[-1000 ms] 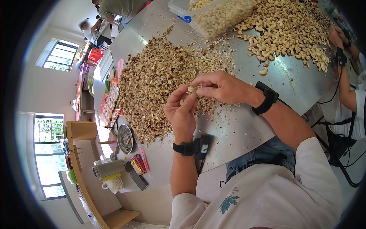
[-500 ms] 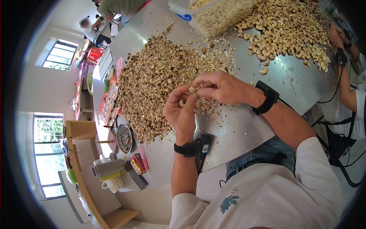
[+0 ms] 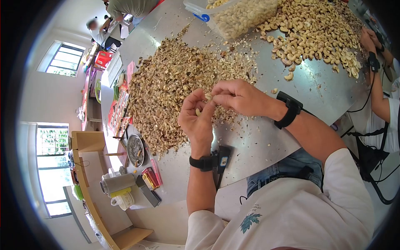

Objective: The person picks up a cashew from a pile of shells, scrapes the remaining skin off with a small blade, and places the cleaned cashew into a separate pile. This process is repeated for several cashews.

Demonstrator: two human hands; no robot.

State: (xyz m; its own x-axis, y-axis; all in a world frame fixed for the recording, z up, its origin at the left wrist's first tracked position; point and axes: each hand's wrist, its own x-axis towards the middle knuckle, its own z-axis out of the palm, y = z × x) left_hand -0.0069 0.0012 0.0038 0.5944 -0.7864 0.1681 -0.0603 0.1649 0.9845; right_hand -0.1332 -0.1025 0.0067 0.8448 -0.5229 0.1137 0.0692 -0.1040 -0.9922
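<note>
Pinching nut (image 3: 208,96), crumbled heap (image 3: 166,87) behind, plastic tub (image 3: 199,8) beyond

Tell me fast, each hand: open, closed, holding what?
Left hand: closed, pinching a nut, with a second nut tucked inside its grip.
Right hand: closed, pinching at that same first nut.

Bright daylight; windows (image 3: 54,177) beyond left edge of bench (image 3: 258,148) blown out. White glare on metal toward right edge. Strong fisheye bowing, black vignette around frame. Background soft.
</note>
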